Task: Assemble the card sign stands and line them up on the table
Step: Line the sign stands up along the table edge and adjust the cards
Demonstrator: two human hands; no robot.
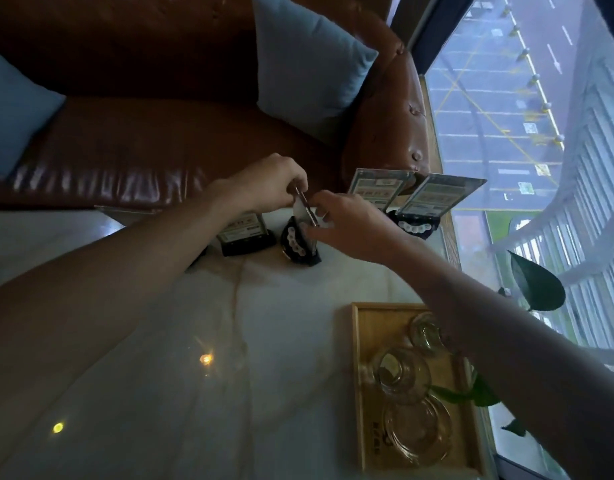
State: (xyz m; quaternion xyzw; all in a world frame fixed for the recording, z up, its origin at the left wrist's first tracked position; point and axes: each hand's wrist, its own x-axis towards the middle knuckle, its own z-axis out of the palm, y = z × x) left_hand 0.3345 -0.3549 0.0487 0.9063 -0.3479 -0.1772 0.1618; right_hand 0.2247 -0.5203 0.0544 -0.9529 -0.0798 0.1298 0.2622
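Both hands meet at the far side of the pale table. My left hand pinches the top edge of a thin clear card, seen almost edge-on. My right hand grips the same card lower down, just above a dark base with a row of white dots. Left of it stands an assembled sign stand, partly hidden by my left wrist. Two more assembled stands, one beside the other, stand at the far right by the window, their cards leaning back.
A wooden tray with three glass dishes lies near right on the table. Green plant leaves hang over the right edge. A brown leather sofa with blue cushions runs behind the table. A large window is at the right.
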